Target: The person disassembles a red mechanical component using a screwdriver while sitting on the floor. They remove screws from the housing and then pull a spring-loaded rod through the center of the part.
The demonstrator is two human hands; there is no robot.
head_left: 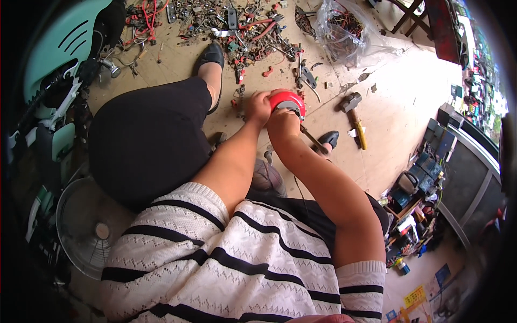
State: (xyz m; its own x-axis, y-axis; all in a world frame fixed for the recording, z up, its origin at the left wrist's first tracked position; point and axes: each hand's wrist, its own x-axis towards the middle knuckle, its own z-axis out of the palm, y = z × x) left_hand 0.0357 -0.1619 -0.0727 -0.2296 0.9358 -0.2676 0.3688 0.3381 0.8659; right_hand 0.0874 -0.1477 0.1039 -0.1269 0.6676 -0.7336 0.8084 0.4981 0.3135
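Both my hands are on a round, glossy red part with a grey inner piece [295, 100], held low over the floor between my feet. My left hand [258, 107] grips its left side with bent fingers. Against the near side of the same part, my right hand [284, 121] is closed, its fingertips mostly hidden. A brownish rod or handle [312, 139] slants from beside my right hand toward my right shoe; whether it joins the red part I cannot tell. To the right lies a hammer [353, 116] with a yellow-ended wooden handle.
Dark-handled pliers [308, 78] lie beyond the red part. Loose screws and metal bits [242, 46] cover the far floor, beside a clear plastic bag of wires [347, 35]. A fan [97, 229] stands at left; tools and boxes [420, 183] pile up at right.
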